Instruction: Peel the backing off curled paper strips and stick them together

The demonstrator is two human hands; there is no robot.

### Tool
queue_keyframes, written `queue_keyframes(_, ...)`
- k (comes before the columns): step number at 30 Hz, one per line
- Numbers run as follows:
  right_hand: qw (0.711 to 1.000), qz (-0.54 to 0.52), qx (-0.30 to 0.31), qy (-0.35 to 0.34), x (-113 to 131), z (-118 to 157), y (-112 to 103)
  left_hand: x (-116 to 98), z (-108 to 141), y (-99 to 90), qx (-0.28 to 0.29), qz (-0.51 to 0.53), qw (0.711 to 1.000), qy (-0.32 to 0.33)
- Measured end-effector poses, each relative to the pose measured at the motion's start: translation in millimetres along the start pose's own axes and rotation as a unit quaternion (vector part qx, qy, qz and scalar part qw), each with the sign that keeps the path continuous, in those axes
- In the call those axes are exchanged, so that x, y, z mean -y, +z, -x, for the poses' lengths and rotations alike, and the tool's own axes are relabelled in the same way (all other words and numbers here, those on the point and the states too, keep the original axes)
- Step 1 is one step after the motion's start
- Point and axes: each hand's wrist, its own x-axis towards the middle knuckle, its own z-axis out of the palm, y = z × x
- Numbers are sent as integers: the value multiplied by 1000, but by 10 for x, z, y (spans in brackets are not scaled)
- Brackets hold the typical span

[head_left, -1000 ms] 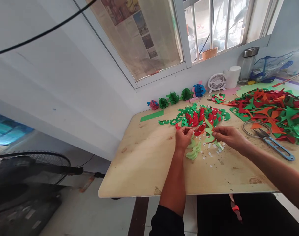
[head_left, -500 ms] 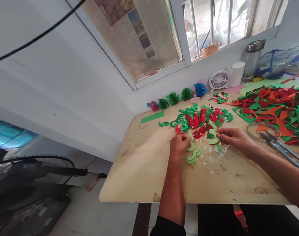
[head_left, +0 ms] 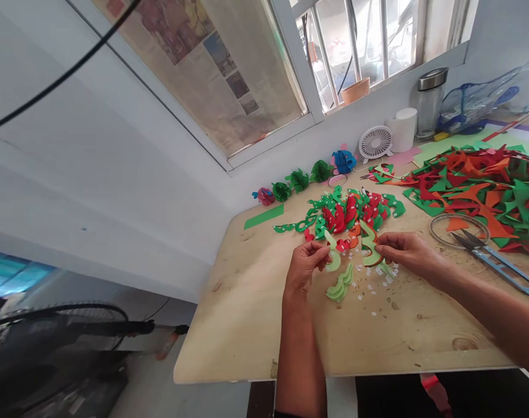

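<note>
My left hand (head_left: 306,264) pinches a wavy light green paper cutout (head_left: 333,260) between thumb and fingertips. Facing it, my right hand (head_left: 401,249) grips a second wavy cutout, a light green one with an orange-brown edge (head_left: 369,245), held upright. Below and between the hands lies a small stack of light green cutouts (head_left: 340,283). Tiny white paper squares (head_left: 371,287) are scattered near it. Just beyond the hands is a pile of red and green wavy cutouts (head_left: 340,213), several dotted with white squares.
Scissor-like snips (head_left: 497,264) lie by a ring-shaped roll (head_left: 436,229) on the right. A big heap of coloured paper scraps (head_left: 486,186) is behind them. Along the wall stand paper ornaments (head_left: 298,181), a small fan (head_left: 375,143) and a glass bottle (head_left: 430,107).
The view has shifted a little. My left hand has turned up slightly, and its light green cutout shows more clearly. The right hand still holds its cutout, and an orange piece now shows beside it.
</note>
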Motion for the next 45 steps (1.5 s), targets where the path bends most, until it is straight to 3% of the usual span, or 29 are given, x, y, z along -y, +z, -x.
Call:
queue_keyframes(2, 1000, -2, 1, 1, 8, 10, 2, 13, -21, 14, -10, 17, 1000, -3)
queue_keyframes(6, 1000, 2, 10, 13, 46, 28, -1, 73, -104, 5, -106, -28, 993, 37)
queue_keyframes(9, 1000, 7, 10, 23, 71, 37, -2, 75, -118, -14, -129, -24, 990, 55)
queue_keyframes(13, 1000, 1, 11, 26, 88, 45, 1, 27, -70, -13, -45, 79, 995, 47)
queue_keyframes(17, 999, -12, 9, 29, 109, 58, 5, 10, -35, 41, -21, 185, 982, 18)
queue_keyframes(25, 999, -9, 14, 30, 109, 68, 8, 60, 51, 333, 89, 214, 972, -33)
queue_keyframes(32, 999, -9, 37, 24, 75, 55, 18, 103, 86, 483, 137, 204, 968, -51)
queue_keyframes(36, 998, -10, 48, 25, 81, 61, 34, 121, 88, 535, 136, 203, 969, -35)
queue_keyframes(45, 997, -39, 61, 27, 111, 94, 51, 190, 45, 640, 73, 188, 979, 2)
